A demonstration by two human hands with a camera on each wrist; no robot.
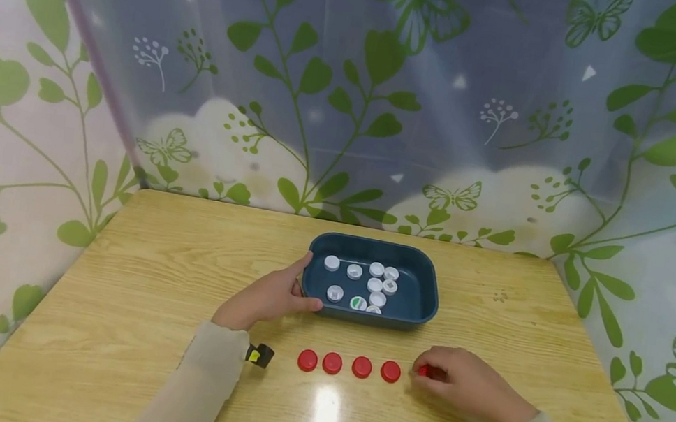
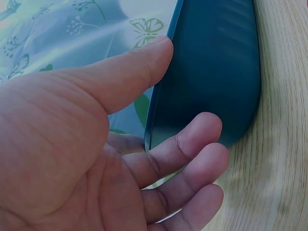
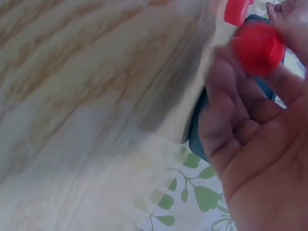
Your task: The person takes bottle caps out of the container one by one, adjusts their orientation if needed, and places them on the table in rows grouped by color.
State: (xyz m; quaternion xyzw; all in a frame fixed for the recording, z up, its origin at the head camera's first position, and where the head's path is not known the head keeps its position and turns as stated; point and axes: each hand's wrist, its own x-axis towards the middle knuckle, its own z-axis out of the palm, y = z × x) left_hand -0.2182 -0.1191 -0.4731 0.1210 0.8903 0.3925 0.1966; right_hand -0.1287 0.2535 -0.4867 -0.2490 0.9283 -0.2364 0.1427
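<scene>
Your left hand (image 1: 269, 299) spans the left end of the dark blue tray (image 1: 415, 289), thumb at the near corner and index finger toward the far one, so it holds that end between them. In the left wrist view your thumb tip touches the rim, while the other fingers bend loosely beside the tray wall; whether those fingers touch it, you cannot tell from here.

Your right hand (image 1: 464, 383) is drawn in narrow, pinching a red cap (image 1: 423, 371) between thumb and fingertips; the right wrist view shows that cap blurred. You have it just beyond the right end of a row of four red caps (image 1: 362, 367), which lie spaced apart on the wooden table (image 1: 181, 248) in front of the tray. Inside the tray are white caps (image 1: 375, 284), mostly clustered near its middle, with one bearing green print.
</scene>
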